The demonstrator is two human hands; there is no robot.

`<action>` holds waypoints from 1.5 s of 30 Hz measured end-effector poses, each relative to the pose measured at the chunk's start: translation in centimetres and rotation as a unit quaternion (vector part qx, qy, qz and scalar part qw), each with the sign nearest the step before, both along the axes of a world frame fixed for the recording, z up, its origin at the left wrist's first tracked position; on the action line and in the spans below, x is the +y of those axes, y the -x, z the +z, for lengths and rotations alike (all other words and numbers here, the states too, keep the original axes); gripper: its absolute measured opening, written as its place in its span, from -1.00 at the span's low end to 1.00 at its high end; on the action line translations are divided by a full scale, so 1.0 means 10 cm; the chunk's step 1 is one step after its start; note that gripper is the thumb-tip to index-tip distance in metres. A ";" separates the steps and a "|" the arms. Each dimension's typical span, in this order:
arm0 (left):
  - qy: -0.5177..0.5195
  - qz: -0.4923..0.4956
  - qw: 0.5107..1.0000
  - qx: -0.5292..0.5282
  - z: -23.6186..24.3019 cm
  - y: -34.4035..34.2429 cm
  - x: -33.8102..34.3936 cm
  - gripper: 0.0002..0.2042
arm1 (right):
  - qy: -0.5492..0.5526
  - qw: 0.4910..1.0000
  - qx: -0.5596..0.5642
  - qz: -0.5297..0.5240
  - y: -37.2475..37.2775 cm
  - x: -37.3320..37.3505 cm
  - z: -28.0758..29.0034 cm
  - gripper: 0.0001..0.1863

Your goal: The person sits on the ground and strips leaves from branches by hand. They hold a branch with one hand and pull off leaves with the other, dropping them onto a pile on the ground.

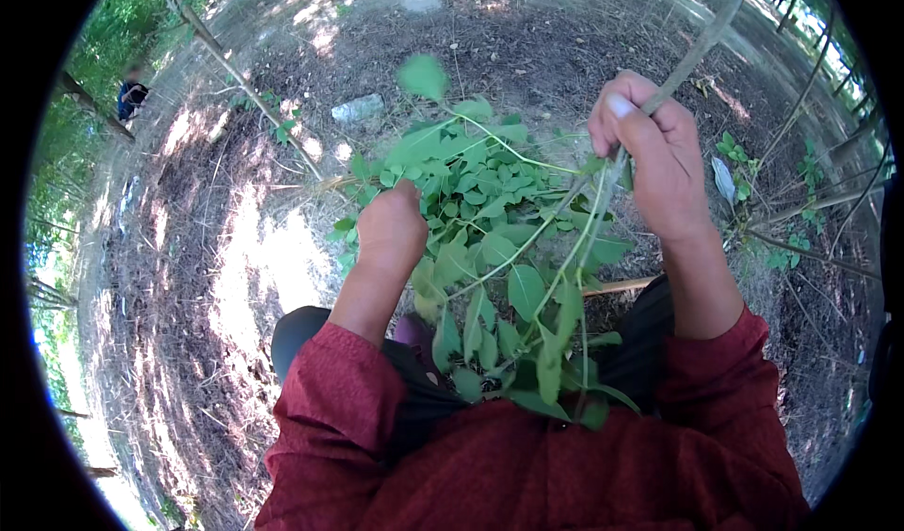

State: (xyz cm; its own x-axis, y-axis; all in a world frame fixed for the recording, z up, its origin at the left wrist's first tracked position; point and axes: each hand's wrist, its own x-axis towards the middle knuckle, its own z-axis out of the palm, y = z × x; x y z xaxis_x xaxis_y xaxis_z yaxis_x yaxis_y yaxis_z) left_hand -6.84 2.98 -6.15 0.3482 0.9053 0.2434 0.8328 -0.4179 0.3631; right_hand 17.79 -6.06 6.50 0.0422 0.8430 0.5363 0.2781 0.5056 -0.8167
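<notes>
My right hand point(659, 145) is closed around a thin grey branch point(702, 46), which rises toward the upper right. From under that fist, leafy green stems point(525, 291) hang down over my lap and knees. My left hand point(391, 225) is curled closed at the left side of a pile of green leaves point(471, 168) in front of me. Leaves touch its thumb side; its fingertips are hidden, so what it grips does not show. Brownish stalk ends point(330, 184) stick out of the pile to the left.
A slim leaning trunk point(231, 65) stands at the left. A pale stone-like lump point(358, 108) lies beyond the leaves. At the right are thin bare stems point(810, 201) and a whitish scrap point(723, 181). A person point(132, 96) is far off at the left.
</notes>
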 end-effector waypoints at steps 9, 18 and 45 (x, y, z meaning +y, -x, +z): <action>0.469 -0.031 0.610 -0.638 0.14 -0.27 -0.41 -0.85 | 0.035 0.998 -0.029 0.039 0.04 -0.17 -0.12 -0.76; 0.480 -0.163 0.341 -0.792 -0.31 -0.37 -0.35 -0.80 | 0.034 0.994 -0.020 0.098 0.16 -0.20 -0.14 -0.78; 0.431 -0.141 0.492 -0.743 -0.17 -0.33 -0.35 -0.56 | 0.112 0.986 -0.074 0.102 0.14 -0.09 -0.35 -0.78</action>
